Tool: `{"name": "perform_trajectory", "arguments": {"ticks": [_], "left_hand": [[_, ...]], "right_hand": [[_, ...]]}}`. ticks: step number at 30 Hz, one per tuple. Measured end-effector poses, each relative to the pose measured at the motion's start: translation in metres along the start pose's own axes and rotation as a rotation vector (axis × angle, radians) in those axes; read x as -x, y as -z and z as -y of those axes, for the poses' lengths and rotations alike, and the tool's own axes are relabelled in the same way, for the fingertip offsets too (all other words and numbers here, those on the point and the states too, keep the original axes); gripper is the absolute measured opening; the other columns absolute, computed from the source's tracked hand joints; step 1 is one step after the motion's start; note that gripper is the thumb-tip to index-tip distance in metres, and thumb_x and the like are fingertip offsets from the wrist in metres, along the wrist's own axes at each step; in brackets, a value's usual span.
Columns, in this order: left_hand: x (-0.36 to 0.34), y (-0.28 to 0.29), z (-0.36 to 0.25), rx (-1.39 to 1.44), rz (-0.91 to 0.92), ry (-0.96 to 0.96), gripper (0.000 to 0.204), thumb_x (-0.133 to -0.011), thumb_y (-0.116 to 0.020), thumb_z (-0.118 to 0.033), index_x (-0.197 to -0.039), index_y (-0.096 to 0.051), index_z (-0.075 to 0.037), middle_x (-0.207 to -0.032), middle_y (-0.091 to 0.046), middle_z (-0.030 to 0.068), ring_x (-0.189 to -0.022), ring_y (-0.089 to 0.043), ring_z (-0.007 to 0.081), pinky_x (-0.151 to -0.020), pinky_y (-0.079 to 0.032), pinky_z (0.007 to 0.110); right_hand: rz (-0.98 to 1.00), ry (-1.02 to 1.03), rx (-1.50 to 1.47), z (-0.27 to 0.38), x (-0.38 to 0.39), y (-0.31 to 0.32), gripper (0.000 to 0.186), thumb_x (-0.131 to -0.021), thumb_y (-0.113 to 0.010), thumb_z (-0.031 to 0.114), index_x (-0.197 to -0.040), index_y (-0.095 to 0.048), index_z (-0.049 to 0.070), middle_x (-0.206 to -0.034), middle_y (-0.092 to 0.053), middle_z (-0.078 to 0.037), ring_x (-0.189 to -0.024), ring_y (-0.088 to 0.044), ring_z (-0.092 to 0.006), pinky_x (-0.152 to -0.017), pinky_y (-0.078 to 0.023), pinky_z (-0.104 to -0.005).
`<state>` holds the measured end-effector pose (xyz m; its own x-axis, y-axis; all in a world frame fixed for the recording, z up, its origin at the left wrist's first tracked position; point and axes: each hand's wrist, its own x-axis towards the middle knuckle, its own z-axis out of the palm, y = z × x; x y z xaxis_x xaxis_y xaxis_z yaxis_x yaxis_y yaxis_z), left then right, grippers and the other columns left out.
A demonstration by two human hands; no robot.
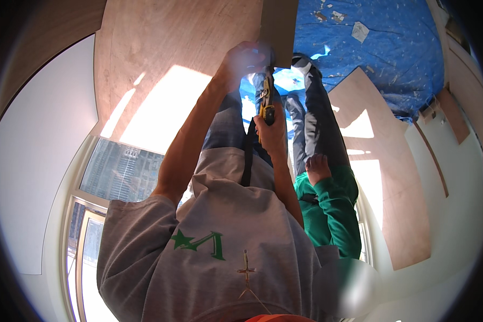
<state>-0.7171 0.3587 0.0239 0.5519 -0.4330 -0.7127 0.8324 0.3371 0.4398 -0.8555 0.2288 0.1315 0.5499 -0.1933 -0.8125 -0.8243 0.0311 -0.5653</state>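
1. Two bare hands work close together; the right grip [271,129] is closed around the handles of yellow-and-black-handled snips [266,99], whose metal head points away from the body.
2. Just ahead of the right grip, the snips reach up to the near end of a grey-brown panel strip [278,33]; whether the jaws touch it I cannot tell.
3. The left grip [246,58] lies ahead and to the left of the right one, at the left edge of the panel strip; glare and blur cover its fingers, so I cannot tell whether they pinch the strip.
4. Below the right grip, toward the body, a black strap [249,153] hangs in front of a grey T-shirt [225,214].
5. Left of the left grip spreads a large plywood sheet [172,37], crossed by bright sunlight; farther left stands a white panel [43,134].
6. Right of the right grip are a co-worker's hand [317,168] and green sleeve [339,209]; beyond them lies another plywood sheet [392,177]; ahead and to the right, a blue tarp [397,59] carries scraps.
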Motion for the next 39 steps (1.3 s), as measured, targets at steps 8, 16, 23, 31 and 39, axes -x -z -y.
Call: {"name": "perform_trajectory", "arguments": {"ticks": [8,16,23,31,39], "left_hand": [[0.002,0.004,-0.001,0.060,0.002,0.033,0.036,-0.094,-0.076,-0.014,-0.123,-0.056,-0.012,-0.097,-0.065,-0.0038,-0.095,-0.063,0.0081,-0.084,-0.055,0.028],[0.004,0.001,-0.005,0.090,0.031,0.000,0.037,-0.093,-0.076,-0.012,-0.123,-0.055,-0.010,-0.099,-0.065,-0.0020,-0.094,-0.063,0.0085,-0.080,-0.056,0.025],[0.006,0.002,-0.004,0.092,0.022,0.031,0.034,-0.095,-0.074,-0.011,-0.123,-0.055,-0.011,-0.099,-0.065,-0.0024,-0.096,-0.063,0.0081,-0.080,-0.056,0.025],[-0.018,-0.006,0.003,-0.037,-0.024,-0.229,0.024,-0.100,-0.069,-0.024,-0.112,-0.063,-0.004,-0.092,-0.066,-0.0015,-0.083,-0.061,0.0060,-0.076,-0.051,0.023],[-0.022,-0.017,0.000,-0.013,-0.124,-0.267,0.018,-0.099,-0.070,-0.023,-0.095,-0.065,-0.006,-0.081,-0.063,-0.0017,-0.071,-0.055,0.0062,-0.066,-0.047,0.024]], "right_hand": [[-0.005,0.014,0.001,0.000,-0.004,-0.002,0.033,-0.086,-0.066,0.002,-0.116,-0.053,0.005,-0.080,-0.057,-0.002,-0.062,-0.057,-0.0091,-0.055,-0.048,-0.0265],[-0.012,0.023,0.009,0.003,-0.008,-0.004,0.033,-0.086,-0.066,0.003,-0.116,-0.053,0.005,-0.080,-0.057,-0.002,-0.061,-0.057,-0.0092,-0.054,-0.048,-0.0268],[-0.013,0.026,0.020,0.005,-0.013,-0.004,0.032,-0.086,-0.066,0.003,-0.115,-0.053,0.005,-0.079,-0.057,-0.002,-0.061,-0.057,-0.0093,-0.054,-0.047,-0.0270],[-0.018,0.018,0.028,0.005,-0.015,-0.005,0.032,-0.086,-0.066,0.003,-0.115,-0.053,0.005,-0.079,-0.057,-0.002,-0.061,-0.057,-0.0094,-0.053,-0.047,-0.0273],[0.013,0.045,-0.076,0.004,-0.017,-0.011,0.031,-0.086,-0.067,0.002,-0.113,-0.053,0.005,-0.080,-0.056,-0.002,-0.062,-0.057,-0.0100,-0.055,-0.048,-0.0275]]}}
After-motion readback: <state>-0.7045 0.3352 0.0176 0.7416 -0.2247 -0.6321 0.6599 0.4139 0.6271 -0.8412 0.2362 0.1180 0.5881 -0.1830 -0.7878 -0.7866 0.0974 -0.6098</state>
